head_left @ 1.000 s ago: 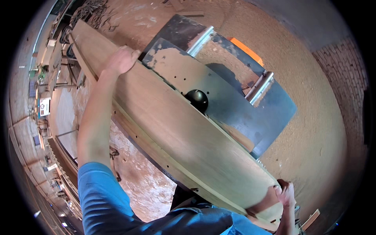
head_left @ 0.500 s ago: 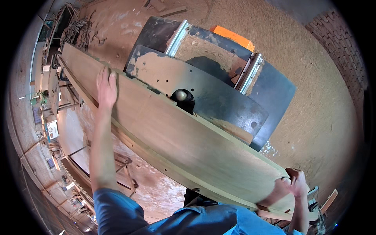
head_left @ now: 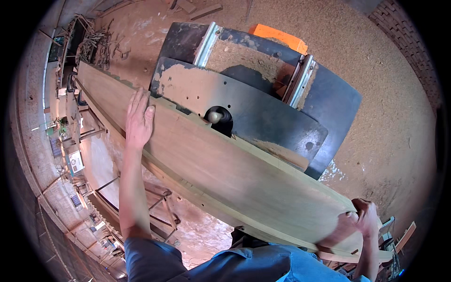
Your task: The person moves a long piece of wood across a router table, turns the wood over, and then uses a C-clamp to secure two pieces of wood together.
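Note:
A long wooden panel (head_left: pixel 202 160) with a raised rim along its near side lies slantwise before me, from upper left to lower right. My left hand (head_left: pixel 140 120) rests flat on its left part, fingers stretched toward the far edge. At the right end, my right hand (head_left: pixel 366 217) is closed round the panel's edge, thumb on top. The far edge of the panel runs along the dark metal table (head_left: pixel 277 127) of a woodworking machine. A round metal spindle (head_left: pixel 216 117) stands in the table's hole, right beside that edge.
Two metal rails (head_left: pixel 300 81) cross the dusty machine top, and an orange part (head_left: pixel 278 37) juts out behind. Sawdust (head_left: pixel 371 141) covers the floor to the right. Wood offcuts (head_left: pixel 206 11) lie at the back. A metal frame (head_left: pixel 162 207) stands below the panel.
My left hand sits slightly further right along the panel and nearer to me. The whole view has shifted and turned a little. My right hand keeps its grip on the panel's end.

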Available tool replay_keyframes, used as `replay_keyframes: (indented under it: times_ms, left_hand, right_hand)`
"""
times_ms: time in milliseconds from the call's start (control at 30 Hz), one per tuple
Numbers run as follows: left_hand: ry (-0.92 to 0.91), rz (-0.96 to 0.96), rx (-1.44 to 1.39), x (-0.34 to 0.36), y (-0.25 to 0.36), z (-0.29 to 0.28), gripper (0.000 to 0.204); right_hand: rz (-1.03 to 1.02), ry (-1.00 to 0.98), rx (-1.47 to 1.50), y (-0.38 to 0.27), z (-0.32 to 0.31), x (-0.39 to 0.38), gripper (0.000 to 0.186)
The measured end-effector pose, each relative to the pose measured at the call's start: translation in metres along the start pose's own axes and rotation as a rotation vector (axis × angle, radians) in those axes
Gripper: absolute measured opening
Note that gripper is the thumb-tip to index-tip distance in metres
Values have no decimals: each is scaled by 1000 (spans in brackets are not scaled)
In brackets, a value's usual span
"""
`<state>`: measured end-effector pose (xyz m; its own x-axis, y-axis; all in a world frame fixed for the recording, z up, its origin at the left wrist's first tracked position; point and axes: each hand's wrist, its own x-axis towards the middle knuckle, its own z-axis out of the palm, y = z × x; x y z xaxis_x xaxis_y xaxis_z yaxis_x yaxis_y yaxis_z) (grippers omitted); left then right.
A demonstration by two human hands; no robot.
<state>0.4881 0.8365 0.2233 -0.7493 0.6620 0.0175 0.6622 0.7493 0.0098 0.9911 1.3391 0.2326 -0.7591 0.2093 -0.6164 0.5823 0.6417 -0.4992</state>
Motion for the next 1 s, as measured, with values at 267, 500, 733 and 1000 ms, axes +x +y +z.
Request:
replay_keyframes:
  times_ms: [267,500,733,1000]
  left_hand:
    - [108,-45,-165,18,0,17,33]
    - [178,-25,-190,16,5,22,33]
    - [173,-14,-185,21,10,18,31]
    - [126,-49,-189,21,9,17,35]
  right_hand:
    - [-10,-15,-34,1,-6,2,94]
    - [21,-19,0,2,-5,3,94]
    - [11,-5,31,4,-3,4,93]
    - [26,-25,26,5,-5,4,94]
